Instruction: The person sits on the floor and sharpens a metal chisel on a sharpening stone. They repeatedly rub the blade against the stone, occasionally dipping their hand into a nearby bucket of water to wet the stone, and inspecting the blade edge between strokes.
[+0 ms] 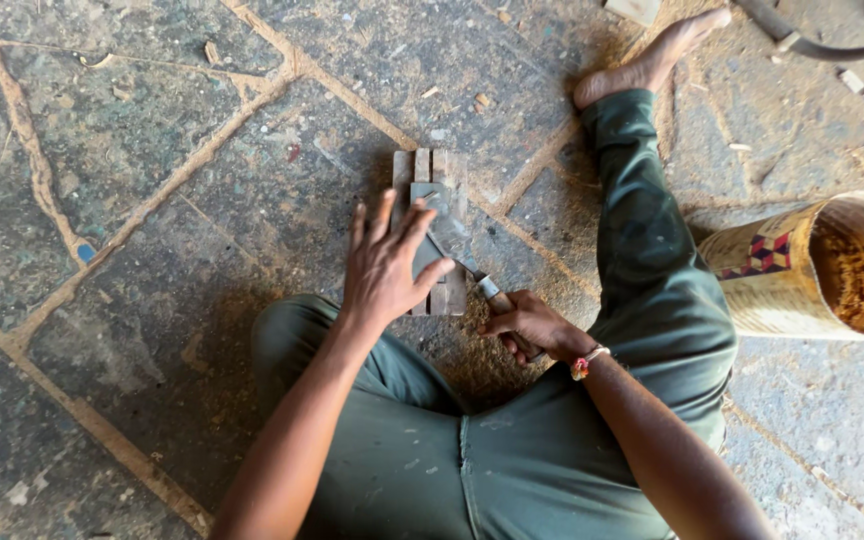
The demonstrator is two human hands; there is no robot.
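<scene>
Left hand (384,268) reaches forward from the knee, wrist straight, fingers spread and open, pressing flat on the blade (430,225) — not gripping, just holding it down. Right hand (525,326) sits lower, close to the lap, fingers closed around the chisel handle (497,298), a bead bracelet (584,362) at the wrist. The blade lies across a small wooden block (446,190) on the stone floor (132,200), right in front of the crossed legs. Off to the right — a woven basket (802,265) on its side, tan, with a red-and-dark diamond patch near its base.
</scene>
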